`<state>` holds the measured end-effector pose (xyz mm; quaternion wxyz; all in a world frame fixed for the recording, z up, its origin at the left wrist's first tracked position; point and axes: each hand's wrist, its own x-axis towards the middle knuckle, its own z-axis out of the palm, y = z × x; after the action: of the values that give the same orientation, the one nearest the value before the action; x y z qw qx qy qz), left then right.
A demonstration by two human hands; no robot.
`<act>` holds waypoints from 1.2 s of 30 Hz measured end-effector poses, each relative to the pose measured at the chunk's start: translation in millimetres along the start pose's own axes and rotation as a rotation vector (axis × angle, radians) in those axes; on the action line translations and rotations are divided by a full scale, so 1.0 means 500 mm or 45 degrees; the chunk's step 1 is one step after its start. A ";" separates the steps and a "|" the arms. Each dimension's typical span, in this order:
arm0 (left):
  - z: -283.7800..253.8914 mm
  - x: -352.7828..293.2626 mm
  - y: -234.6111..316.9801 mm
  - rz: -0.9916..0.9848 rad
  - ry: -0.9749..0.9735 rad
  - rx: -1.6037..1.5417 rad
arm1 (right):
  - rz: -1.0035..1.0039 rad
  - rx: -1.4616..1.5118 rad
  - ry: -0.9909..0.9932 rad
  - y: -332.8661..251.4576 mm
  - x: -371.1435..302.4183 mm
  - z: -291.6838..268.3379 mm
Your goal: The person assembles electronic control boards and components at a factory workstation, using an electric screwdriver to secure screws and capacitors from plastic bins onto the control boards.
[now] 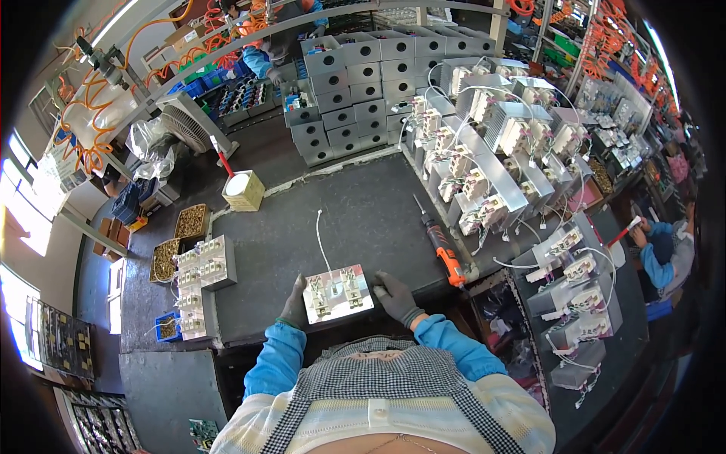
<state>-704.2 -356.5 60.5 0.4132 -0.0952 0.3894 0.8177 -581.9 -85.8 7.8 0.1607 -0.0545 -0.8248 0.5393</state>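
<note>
A flat silver metal plate (338, 309) with two white terminal blocks on top lies near the bench's front edge. A white cable (321, 242) runs from it away across the dark bench mat. My left hand (294, 303), in a dark grey glove, grips the plate's left edge. At the plate's right edge is my right hand (398, 296), gloved too; its fingers are apart and hold nothing, and whether they touch the plate is unclear. Right of the plate, an orange and black electric screwdriver (444, 250) lies with its bit pointing away from me.
Finished-looking metal boxes with white terminal blocks (484, 181) crowd the right side; more units (582, 295) stand nearer. Grey housings (355, 91) are stacked behind. Left are terminal-block units (215, 265), trays of brass parts (191, 220) and a yellowish tub (245, 198). A co-worker's sleeve (656, 261) shows far right.
</note>
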 end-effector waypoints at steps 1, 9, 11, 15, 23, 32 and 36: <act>-0.001 0.000 -0.001 0.009 -0.004 0.004 | -0.001 0.000 0.001 -0.001 0.000 -0.001; 0.002 -0.002 -0.002 0.028 0.041 0.034 | 0.026 -0.011 -0.008 -0.007 -0.001 -0.004; 0.009 -0.004 -0.001 0.017 0.027 0.002 | 0.034 -0.007 -0.012 -0.001 -0.001 -0.004; -0.002 -0.001 0.002 0.017 0.030 -0.007 | 0.047 -0.020 -0.020 -0.007 0.001 -0.004; -0.015 0.006 -0.001 0.002 -0.002 -0.041 | 0.073 -0.001 -0.007 -0.007 0.002 -0.003; -0.015 0.006 0.001 0.007 0.077 0.014 | 0.047 -0.041 0.029 0.002 0.000 0.003; -0.029 0.010 0.001 0.008 0.032 -0.015 | 0.081 0.000 0.014 -0.009 0.002 0.002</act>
<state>-710.4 -364.1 48.3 0.4052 -0.1068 0.3902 0.8199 -582.7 -88.3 11.5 0.1479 -0.0838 -0.8217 0.5440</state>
